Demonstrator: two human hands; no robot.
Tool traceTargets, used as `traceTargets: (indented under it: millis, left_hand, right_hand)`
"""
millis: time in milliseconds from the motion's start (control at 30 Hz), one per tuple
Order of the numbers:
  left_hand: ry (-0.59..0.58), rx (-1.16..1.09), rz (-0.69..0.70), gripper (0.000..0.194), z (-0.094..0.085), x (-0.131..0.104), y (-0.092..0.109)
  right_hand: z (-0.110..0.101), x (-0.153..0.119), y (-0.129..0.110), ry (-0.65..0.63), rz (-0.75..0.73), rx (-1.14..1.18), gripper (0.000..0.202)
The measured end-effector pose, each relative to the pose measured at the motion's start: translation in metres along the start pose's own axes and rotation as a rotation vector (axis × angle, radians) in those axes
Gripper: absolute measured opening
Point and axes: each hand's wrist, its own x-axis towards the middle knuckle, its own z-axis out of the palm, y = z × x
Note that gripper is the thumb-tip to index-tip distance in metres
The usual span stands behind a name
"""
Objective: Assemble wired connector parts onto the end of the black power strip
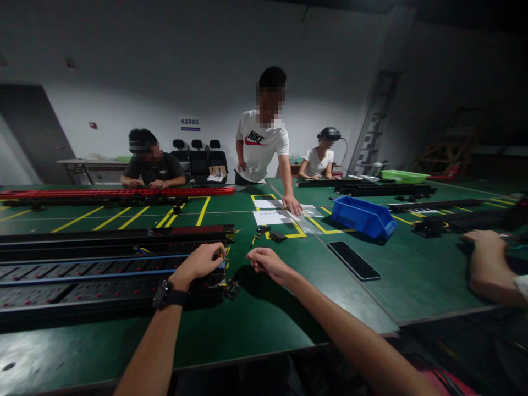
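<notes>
Long black strips with grey socket panels and red dots [103,290] lie side by side at the left of the green table. My left hand [202,263], a dark watch on its wrist, rests at their right end by yellow wires, fingers curled; what it grips, if anything, is hidden. My right hand [268,263] is a little to the right above the table, thumb and fingers pressed together; anything between them is too small to tell. A small black connector piece [232,290] lies between and below the hands, beside the strip ends.
A blue bin [363,216] and a black phone [353,260] are to the right. White papers [272,217], yellow tape and small black parts lie ahead. A standing person reaches onto the papers; two others sit at the far side. Another person's arm is at the right edge.
</notes>
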Motion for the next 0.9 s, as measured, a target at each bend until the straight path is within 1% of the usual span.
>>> traceTargets:
  millis: [133,333,533,900]
  left_hand:
    - [-0.012,0.003,0.024,0.02,0.0,0.0,0.001]
    - [-0.018,-0.034,0.004,0.022,-0.003,-0.001,0.004]
    - [-0.001,-0.07,-0.044,0.024,-0.002,-0.001,0.003]
    - [0.051,0.0,-0.147,0.022,0.002,-0.001,0.01]
  right_hand:
    - [0.0,-0.001,0.0,0.002,-0.001,-0.007,0.026]
    - [0.002,-0.002,-0.002,-0.004,-0.008,0.007,0.027]
    - [0.002,-0.001,-0.001,0.001,0.0,-0.004,0.027]
    - [0.003,-0.002,-0.002,0.006,-0.009,-0.02,0.027]
